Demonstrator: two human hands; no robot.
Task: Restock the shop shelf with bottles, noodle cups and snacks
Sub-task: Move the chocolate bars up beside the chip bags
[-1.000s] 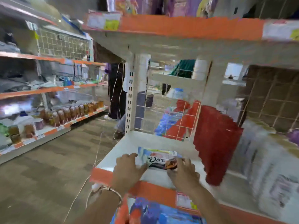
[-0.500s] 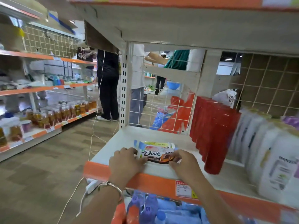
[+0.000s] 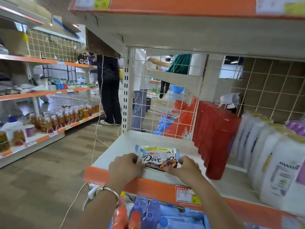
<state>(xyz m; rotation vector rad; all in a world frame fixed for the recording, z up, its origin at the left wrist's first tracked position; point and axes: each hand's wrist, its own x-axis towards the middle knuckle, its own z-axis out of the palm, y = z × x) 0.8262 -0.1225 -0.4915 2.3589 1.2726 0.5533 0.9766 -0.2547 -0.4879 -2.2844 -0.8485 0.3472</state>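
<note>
Dove packet (image 3: 156, 160) unmoved on shelf (image 3: 118, 146); left hand (image 3: 123, 167), right hand (image 3: 184, 167) still grip its ends.

Both ends of Dove packet (image 3: 156, 160) were covered by left hand (image 3: 125, 166) and right hand (image 3: 184, 167). Price label (image 3: 184, 194) print was too small to read. White bottles (image 3: 280, 171) were blurred and cut by right edge. Lower bottles (image 3: 148, 215) were cropped at bottom. Head of person in black (image 3: 109, 90) was hidden by upper shelf (image 3: 181, 30).

The left hand (image 3: 125, 167), laid flat beside the Dove pack (image 3: 157, 160) a second ago, is now curled against its left end, low in the frame's centre. The right hand (image 3: 185, 168) has been shifted from the pack's lower corner to its right end.
</note>
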